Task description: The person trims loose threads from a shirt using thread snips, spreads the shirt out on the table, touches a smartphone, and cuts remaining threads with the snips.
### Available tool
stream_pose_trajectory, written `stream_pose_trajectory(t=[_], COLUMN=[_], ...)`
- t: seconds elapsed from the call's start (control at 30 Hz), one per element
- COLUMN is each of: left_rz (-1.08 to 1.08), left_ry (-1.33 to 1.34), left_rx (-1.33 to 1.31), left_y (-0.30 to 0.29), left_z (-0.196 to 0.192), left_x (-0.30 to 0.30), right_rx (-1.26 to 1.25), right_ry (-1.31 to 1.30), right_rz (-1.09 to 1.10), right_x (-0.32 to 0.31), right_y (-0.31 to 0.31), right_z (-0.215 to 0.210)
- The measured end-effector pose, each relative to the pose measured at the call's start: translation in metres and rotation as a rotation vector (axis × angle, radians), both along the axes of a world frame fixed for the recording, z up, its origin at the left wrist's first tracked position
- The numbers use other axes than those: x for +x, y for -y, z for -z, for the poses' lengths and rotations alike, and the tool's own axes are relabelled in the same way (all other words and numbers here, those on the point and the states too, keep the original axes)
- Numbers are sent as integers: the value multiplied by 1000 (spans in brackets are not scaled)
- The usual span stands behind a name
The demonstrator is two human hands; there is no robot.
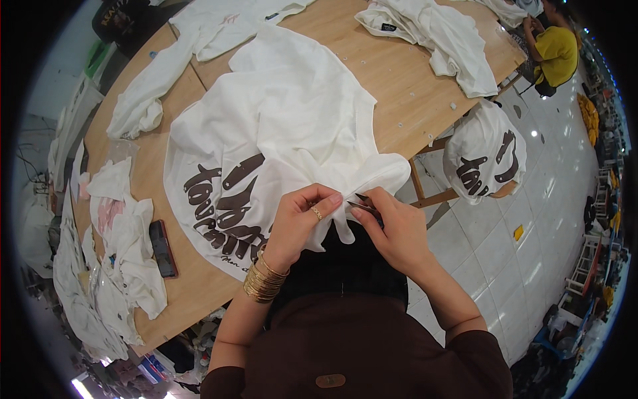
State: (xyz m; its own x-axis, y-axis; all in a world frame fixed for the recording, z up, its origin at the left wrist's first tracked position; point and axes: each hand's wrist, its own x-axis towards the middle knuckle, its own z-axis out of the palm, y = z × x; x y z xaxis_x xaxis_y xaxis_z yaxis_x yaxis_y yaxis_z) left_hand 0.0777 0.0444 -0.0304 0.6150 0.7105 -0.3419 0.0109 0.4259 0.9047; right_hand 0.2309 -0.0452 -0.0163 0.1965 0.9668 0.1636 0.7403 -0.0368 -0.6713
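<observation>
A white sweatshirt [292, 100] with dark brown printed lettering lies bunched on the table, its near edge drawn up toward my lap. My left hand [302, 216], with a ring and gold bangles, pinches a fold of this cloth between thumb and fingers. Close beside it, my right hand [399, 229] is closed around small dark thread snips [364, 199]. Their pointed blades reach the pinched fabric near my left fingertips. Most of the snips' body is hidden inside my right hand. A loose flap of cloth hangs below both hands.
More white garments [432, 33] lie across the wooden table [392, 93]. Crumpled white cloth [126, 239] and a phone [163, 249] are at the left. A printed white garment [485, 153] covers a stool at right. A person in yellow [557, 53] sits far right.
</observation>
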Motion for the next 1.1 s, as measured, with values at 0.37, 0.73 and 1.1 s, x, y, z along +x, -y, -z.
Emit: stream_pose_trajectory(t=[0.37, 0.73, 1.1], left_rz=[10, 21, 8], left_ry=[-15, -20, 13], left_rx=[56, -5, -125], left_y=[0, -1, -1], left_z=[-1, -4, -4], left_x=[1, 1, 1], right_rx=[-53, -7, 59], right_ry=[66, -53, 23], right_rz=[8, 47, 71], right_x=[0, -6, -2], right_y=[1, -1, -2], right_z=[-6, 1, 2])
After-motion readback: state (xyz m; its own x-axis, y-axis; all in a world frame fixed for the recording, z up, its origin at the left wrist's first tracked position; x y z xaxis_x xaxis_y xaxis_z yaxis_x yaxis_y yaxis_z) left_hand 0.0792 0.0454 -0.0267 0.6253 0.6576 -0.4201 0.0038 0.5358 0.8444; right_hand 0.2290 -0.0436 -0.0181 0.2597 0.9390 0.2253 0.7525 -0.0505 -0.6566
